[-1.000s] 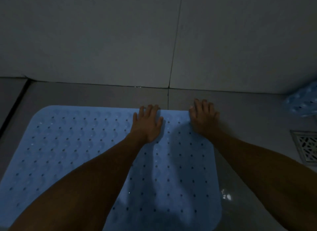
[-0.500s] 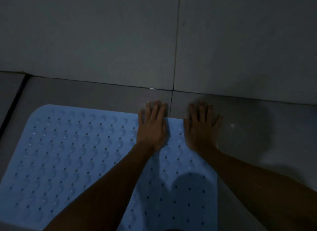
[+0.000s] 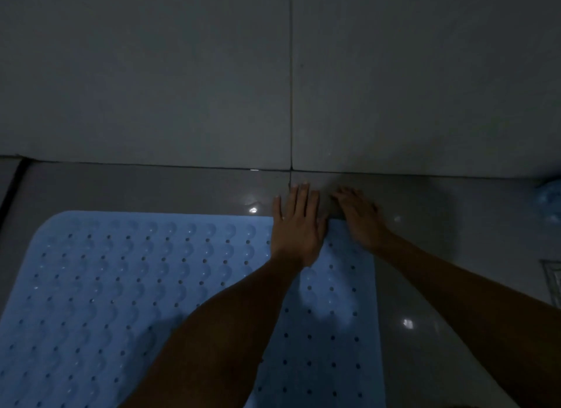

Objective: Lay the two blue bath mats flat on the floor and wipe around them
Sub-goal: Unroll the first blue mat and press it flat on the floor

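A light blue bath mat (image 3: 127,292) with rows of bumps and small holes lies flat on the grey floor, filling the lower left. My left hand (image 3: 296,225) rests palm down across the mat's far edge, fingers stretched onto the bare tile. My right hand (image 3: 358,216) lies flat beside it at the mat's far right corner, fingers apart and pointing toward the wall. Neither hand holds anything. A small part of the second blue mat (image 3: 549,199) shows at the right edge, near the wall.
A grey tiled wall (image 3: 182,73) rises just beyond my fingertips. The glossy floor (image 3: 425,256) to the right of the mat shows wet glints. A metal floor drain (image 3: 554,280) sits at the right edge. A dark strip (image 3: 12,183) runs along the far left.
Both hands slid forward over the mat's far edge toward the wall, fingertips now on bare tile. The view shifted, so the second mat and drain show again at the right.
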